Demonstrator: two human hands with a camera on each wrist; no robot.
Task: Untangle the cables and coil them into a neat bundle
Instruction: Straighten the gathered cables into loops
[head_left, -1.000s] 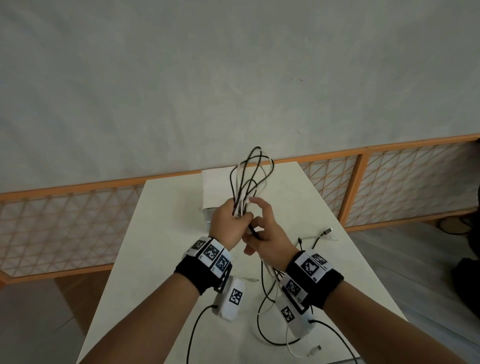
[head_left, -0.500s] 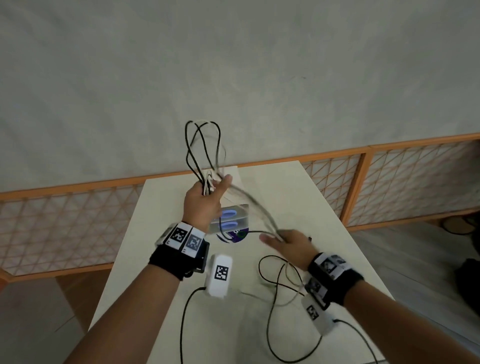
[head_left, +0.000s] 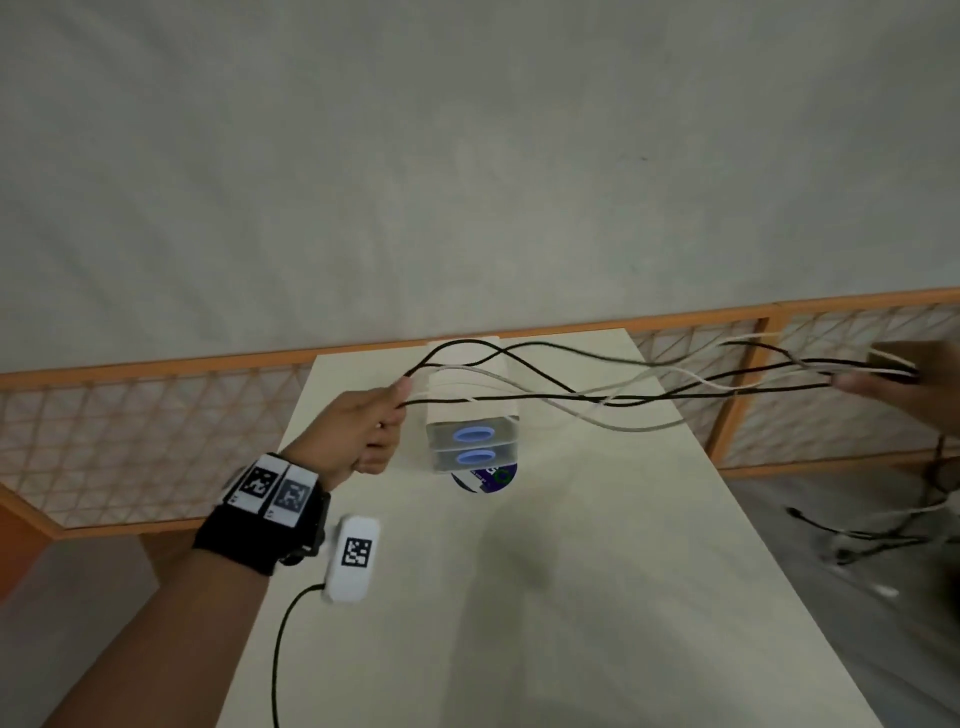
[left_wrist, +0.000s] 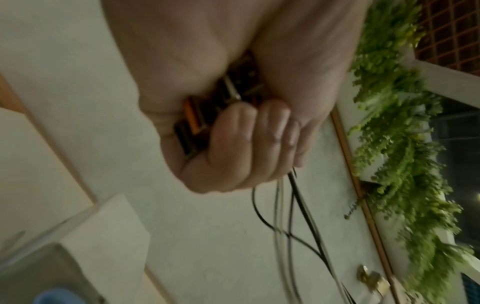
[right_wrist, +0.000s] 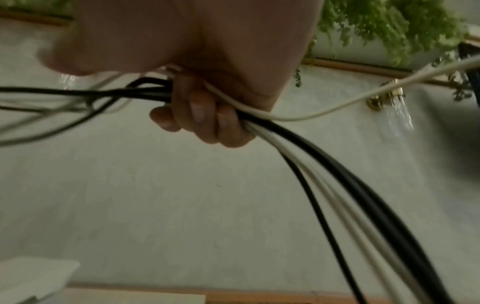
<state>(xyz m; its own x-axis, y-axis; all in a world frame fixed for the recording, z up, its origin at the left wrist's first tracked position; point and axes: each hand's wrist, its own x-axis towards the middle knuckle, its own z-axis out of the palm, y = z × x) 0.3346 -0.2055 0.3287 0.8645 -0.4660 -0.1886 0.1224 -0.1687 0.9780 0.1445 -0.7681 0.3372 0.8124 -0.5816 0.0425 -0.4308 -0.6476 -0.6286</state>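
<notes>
Several black and white cables (head_left: 613, 395) stretch in the air above the pale table (head_left: 571, 597), from my left hand (head_left: 363, 426) to my right hand (head_left: 893, 384). My left hand grips their ends in a fist over the table's left side; its curled fingers (left_wrist: 249, 144) close on the cables (left_wrist: 293, 205) and dark plugs. My right hand is far out past the table's right edge, blurred. In the right wrist view its fingers (right_wrist: 202, 117) are curled round the bundle of cables (right_wrist: 324, 148). The loose cable tails (head_left: 893, 525) hang below that hand beyond the table.
A white two-tier box (head_left: 470, 415) with blue ovals stands at the table's back, on a dark round disc (head_left: 485, 478). An orange lattice fence (head_left: 130, 431) runs behind. A white tagged unit (head_left: 353, 558) hangs under my left wrist with its black lead.
My hands have pulled apart: the right one swept far to the right with the cables sliding through it, stretching them out. The left hand dropped slightly and turned, and the upright loops are gone.
</notes>
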